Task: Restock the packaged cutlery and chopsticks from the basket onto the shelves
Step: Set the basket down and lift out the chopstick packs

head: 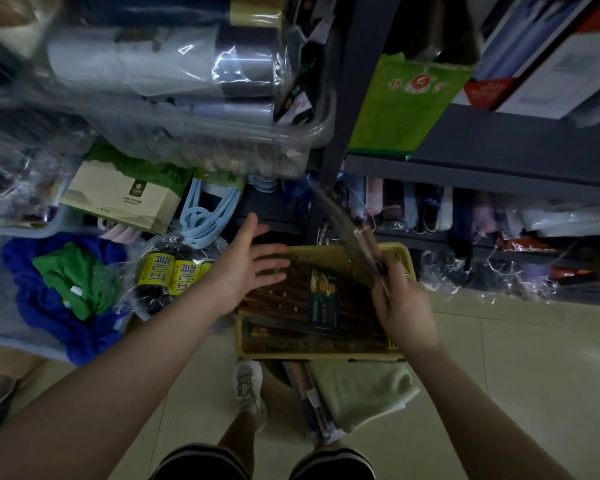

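The right hand (400, 299) pinched a clear chopstick pack (347, 225) at its lower end, lifted w/ its top tilted toward the shelves (499, 168). The left hand (248, 258) hovered w/ fingers spread, holding nothing, over the yellow basket (326, 351), where more packs (305, 303) lay. The pack looked light, stiff, slippery; probably better gripped near the middle.

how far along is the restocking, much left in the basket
Nothing visibly shelved yet. In hand: the right hand grips one clear-wrapped chopstick pack, lifted and tilted above the yellow plastic basket; the left hand hovers open at its rim. Left: dark wooden chopstick packs still cover the basket's bottom.
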`<state>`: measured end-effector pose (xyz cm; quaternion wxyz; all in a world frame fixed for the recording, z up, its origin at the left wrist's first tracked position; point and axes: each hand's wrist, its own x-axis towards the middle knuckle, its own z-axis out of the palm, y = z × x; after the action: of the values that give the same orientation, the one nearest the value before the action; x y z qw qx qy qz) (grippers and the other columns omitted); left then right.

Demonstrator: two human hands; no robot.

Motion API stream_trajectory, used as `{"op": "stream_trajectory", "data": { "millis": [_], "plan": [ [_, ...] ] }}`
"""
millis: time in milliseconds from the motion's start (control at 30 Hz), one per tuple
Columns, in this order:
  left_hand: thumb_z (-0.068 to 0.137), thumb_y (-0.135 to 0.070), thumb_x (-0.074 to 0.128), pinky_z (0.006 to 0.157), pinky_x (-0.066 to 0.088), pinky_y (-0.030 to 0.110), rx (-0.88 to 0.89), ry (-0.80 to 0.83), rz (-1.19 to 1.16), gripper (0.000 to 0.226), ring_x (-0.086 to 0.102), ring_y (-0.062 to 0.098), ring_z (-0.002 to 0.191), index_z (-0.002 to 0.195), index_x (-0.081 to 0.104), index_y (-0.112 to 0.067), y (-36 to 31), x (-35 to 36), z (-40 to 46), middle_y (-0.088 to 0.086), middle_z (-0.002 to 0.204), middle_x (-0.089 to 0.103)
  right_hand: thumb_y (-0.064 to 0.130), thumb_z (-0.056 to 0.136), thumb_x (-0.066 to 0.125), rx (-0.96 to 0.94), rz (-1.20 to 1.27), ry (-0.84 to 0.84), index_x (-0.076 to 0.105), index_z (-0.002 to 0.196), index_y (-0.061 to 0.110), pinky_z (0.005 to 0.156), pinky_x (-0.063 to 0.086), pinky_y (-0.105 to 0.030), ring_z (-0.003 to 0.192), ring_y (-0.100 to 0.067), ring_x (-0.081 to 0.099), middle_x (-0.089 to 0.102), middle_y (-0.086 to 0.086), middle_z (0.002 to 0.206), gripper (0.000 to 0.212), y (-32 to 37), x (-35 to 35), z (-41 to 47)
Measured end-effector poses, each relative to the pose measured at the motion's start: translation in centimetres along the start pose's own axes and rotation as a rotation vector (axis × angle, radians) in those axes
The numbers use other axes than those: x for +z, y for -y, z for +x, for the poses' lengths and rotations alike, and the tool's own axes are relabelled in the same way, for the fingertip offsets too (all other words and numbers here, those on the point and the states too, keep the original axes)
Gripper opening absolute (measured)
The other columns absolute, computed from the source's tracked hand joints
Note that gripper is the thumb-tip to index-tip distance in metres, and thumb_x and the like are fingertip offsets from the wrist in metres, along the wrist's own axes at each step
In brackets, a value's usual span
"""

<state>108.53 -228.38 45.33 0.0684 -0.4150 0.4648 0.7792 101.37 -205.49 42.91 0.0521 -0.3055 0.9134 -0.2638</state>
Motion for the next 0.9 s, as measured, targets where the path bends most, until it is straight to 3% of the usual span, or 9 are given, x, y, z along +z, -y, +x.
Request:
{"op": "stream_trajectory", "data": {
  "millis": [100, 200, 333, 433, 500, 600, 667, 767, 900],
  "plan": [
    [0.084, -0.068, 0.025, 0.072, 0.056, 0.038, -0.128, 0.089, -0.096, 0.075, 0.065, 0.029, 0.095, 0.125, 0.046, -0.009, -2.1, -1.6, -0.1, 0.019, 0.109, 0.063, 0.013, 0.085, 0.042, -0.114, 0.025, 0.017, 0.04, 0.117, 0.013, 0.052, 0.05, -0.027, 0.068, -0.031, 0.068, 0.07, -0.017, 0.086, 0.032, 1.8, -0.2, -0.4],
    [0.079, -0.068, 0.035, 0.062, 0.058, 0.03, -0.296, 0.184, -0.006, 0.077, 0.07, 0.027, 0.086, 0.109, 0.057, -0.001, -4.0, -3.1, -1.0, 0.021, 0.099, 0.07, 0.017, 0.086, 0.034, -0.167, 0.101, 0.084, 0.039, 0.118, 0.017, 0.07, 0.054, -0.031, 0.083, -0.033, 0.068, 0.069, -0.016, 0.098, 0.032, 3.7, -0.9, -0.5],
    [0.079, -0.042, 0.056, 0.049, 0.056, 0.021, -0.378, 0.249, 0.144, 0.039, 0.07, 0.02, 0.062, 0.091, 0.062, -0.005, -4.4, -3.8, -3.0, 0.01, 0.07, 0.073, 0.002, 0.076, 0.047, -0.232, -0.035, 0.122, 0.041, 0.114, 0.017, 0.076, 0.055, -0.042, 0.084, -0.035, 0.066, 0.068, -0.014, 0.093, 0.042, 5.2, -1.5, 0.0],
    [0.054, -0.022, 0.081, 0.058, 0.059, 0.026, -0.417, 0.249, 0.1, 0.032, 0.07, 0.021, 0.061, 0.077, 0.07, -0.003, -3.6, -4.9, -3.8, 0.012, 0.071, 0.072, 0.006, 0.079, 0.042, -0.355, -0.092, 0.075, 0.045, 0.117, 0.016, 0.078, 0.051, -0.034, 0.087, -0.026, 0.059, 0.068, -0.011, 0.096, 0.04, 6.3, -2.0, 0.7],
    [0.056, -0.013, 0.081, 0.051, 0.058, 0.025, -0.413, 0.245, 0.025, 0.026, 0.069, 0.019, 0.058, 0.074, 0.068, 0.0, -3.4, -6.2, -4.4, 0.013, 0.071, 0.071, 0.007, 0.082, 0.046, -0.382, -0.062, 0.031, 0.045, 0.123, 0.015, 0.091, 0.042, -0.031, 0.102, -0.022, 0.05, 0.065, -0.014, 0.109, 0.042, 7.4, -2.1, 1.0],
    [0.064, -0.014, 0.077, 0.052, 0.056, 0.02, -0.363, 0.226, -0.001, 0.022, 0.067, 0.015, 0.059, 0.08, 0.068, -0.001, -3.5, -8.8, -5.9, 0.01, 0.073, 0.071, 0.008, 0.082, 0.065, -0.047, 0.052, 0.06, 0.033, 0.14, 0.014, 0.105, 0.032, -0.035, 0.129, -0.026, 0.036, 0.044, -0.017, 0.139, 0.067, 8.6, -1.1, 1.1],
    [0.062, -0.015, 0.072, 0.057, 0.057, 0.022, -0.312, 0.172, 0.048, 0.026, 0.068, 0.016, 0.061, 0.084, 0.066, -0.003, -3.6, -10.6, -7.5, 0.011, 0.076, 0.07, 0.017, 0.083, 0.067, 0.236, 0.191, 0.258, 0.022, 0.145, 0.011, 0.108, 0.033, -0.036, 0.135, -0.027, 0.033, 0.033, -0.014, 0.146, 0.076, 8.7, 0.8, 0.7],
    [0.057, -0.011, 0.074, 0.057, 0.057, 0.024, -0.252, 0.156, 0.198, 0.031, 0.068, 0.018, 0.064, 0.087, 0.067, -0.004, -3.9, -13.2, -9.6, 0.011, 0.079, 0.07, 0.037, 0.08, 0.068, 0.298, 0.184, 0.531, 0.026, 0.143, 0.014, 0.109, 0.035, -0.038, 0.135, -0.026, 0.032, 0.035, -0.01, 0.142, 0.079, 9.1, 4.4, -0.2],
    [0.057, -0.01, 0.077, 0.072, 0.055, 0.029, -0.21, 0.136, 0.321, 0.049, 0.068, 0.021, 0.08, 0.105, 0.065, -0.005, -3.5, -14.9, -10.8, 0.015, 0.1, 0.07, 0.063, 0.055, 0.074, 0.429, 0.191, 0.601, 0.016, 0.146, 0.019, 0.111, 0.031, -0.051, 0.139, -0.03, 0.024, 0.026, -0.008, 0.147, 0.116, 10.6, 8.3, 0.2]
  ]
}}
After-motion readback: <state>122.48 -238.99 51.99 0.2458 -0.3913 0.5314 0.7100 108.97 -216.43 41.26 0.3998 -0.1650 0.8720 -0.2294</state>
